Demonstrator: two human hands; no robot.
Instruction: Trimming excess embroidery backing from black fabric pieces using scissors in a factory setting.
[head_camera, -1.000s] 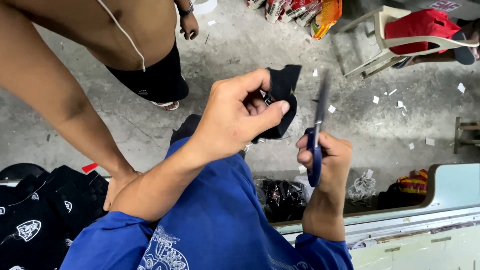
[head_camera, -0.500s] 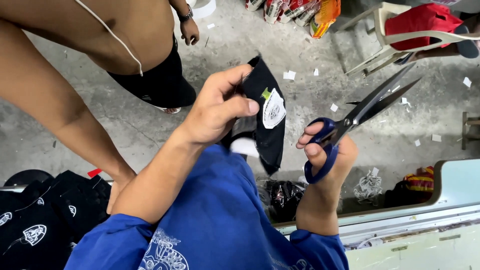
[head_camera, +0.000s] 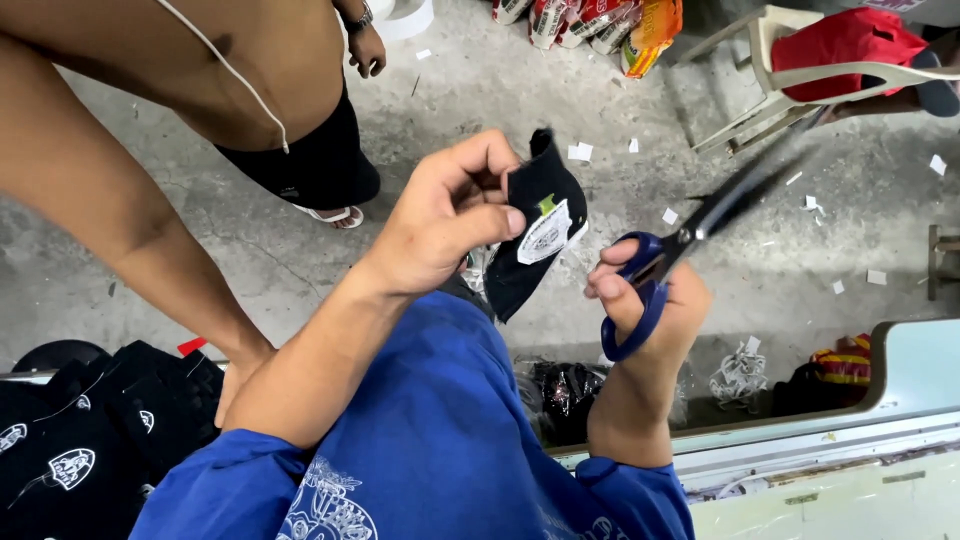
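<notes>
Left hand (head_camera: 440, 225) was closed in a pinch on a small black fabric piece (head_camera: 535, 235), thumb on the near face and fingers curled behind its upper corner — held up in the air over the person's blue-clad lap, not resting on any surface. The fabric hung roughly upright, tilted to the right, so that its labelled face was turned toward the scissors; likely held that way to keep the label clear of the gripping fingers.

On that face sat a white shield-shaped label (head_camera: 546, 232) with dark print, and just above it a small green tab (head_camera: 546, 204).

Right hand (head_camera: 650, 300) was wrapped through the blue loop handles of the scissors (head_camera: 690, 240). Dark blades pointed up and to the right, away from the fabric, blurred; whether they stood parted or together could not be told. Handles lay just beside the fabric's right edge, not touching it.

Concrete floor (head_camera: 480, 90) below carried scattered white paper scraps (head_camera: 580, 152). Colourful packets (head_camera: 600, 20) leaned at the top edge of the view. A plastic chair (head_camera: 800, 80) with a red cloth (head_camera: 840, 40) stood at upper right. Stack of black caps (head_camera: 80, 440) with white emblems lay at lower left — another person's bare arm (head_camera: 110, 210) reached down beside it.
</notes>
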